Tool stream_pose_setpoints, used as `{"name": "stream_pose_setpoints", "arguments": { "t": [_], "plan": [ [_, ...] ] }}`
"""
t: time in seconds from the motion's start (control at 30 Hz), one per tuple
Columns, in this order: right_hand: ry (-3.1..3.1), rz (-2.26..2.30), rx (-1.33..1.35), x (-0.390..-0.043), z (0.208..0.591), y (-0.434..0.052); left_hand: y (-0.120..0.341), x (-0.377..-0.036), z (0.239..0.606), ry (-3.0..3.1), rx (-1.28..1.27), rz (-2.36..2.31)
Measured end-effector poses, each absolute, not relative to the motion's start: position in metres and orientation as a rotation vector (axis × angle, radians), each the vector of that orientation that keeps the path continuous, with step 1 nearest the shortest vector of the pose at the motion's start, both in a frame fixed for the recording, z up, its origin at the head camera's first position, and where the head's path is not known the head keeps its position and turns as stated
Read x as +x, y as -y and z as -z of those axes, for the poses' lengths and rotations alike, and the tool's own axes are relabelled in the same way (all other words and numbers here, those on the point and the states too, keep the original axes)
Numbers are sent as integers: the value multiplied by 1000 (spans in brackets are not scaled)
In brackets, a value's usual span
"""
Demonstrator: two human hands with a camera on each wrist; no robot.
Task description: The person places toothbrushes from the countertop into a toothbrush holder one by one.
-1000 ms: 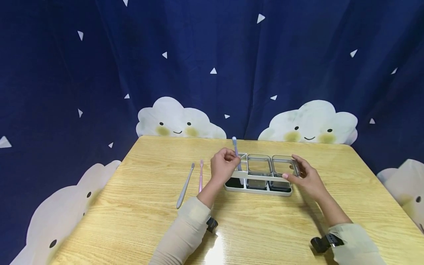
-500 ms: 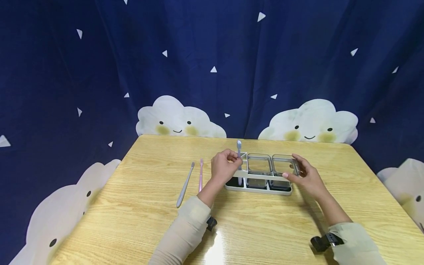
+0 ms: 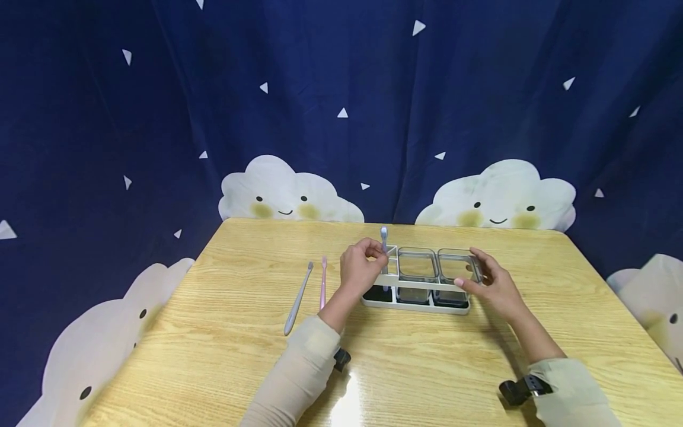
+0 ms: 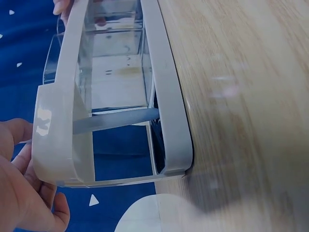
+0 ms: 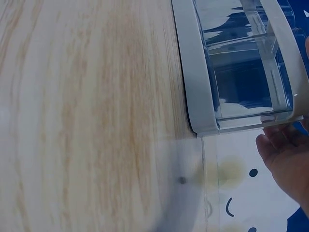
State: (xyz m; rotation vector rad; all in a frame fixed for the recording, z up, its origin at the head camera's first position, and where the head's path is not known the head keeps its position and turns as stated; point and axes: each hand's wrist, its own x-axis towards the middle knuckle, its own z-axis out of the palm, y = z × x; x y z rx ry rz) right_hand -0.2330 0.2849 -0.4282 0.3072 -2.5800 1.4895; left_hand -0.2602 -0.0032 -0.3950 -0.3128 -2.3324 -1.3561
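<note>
No readable text, labels, brands or nos. anywhere in the head or wrist views. Only marks are printed pics on the curtain [image 3: 341, 89]: white triangles and smiling cloud faces, e.g. a cloud [image 3: 288, 193] at approx. 11 o'clock from the rack [image 3: 421, 279], another cloud [image 3: 498, 198] at approx. 1 o'clock.

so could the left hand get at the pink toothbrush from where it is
Probably yes: the pink toothbrush lies flat on the table just beside the left hand, nothing between them, but that hand now pinches the blue toothbrush.
</note>
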Motion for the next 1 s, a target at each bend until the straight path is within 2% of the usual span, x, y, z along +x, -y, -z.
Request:
{"name": "stream_pose_setpoints", "arguments": {
  "t": [1.0],
  "plan": [
    [2576,-1508,318,-233,430,-286,6,-259,391,2340,-261,1434]
  ]
}}
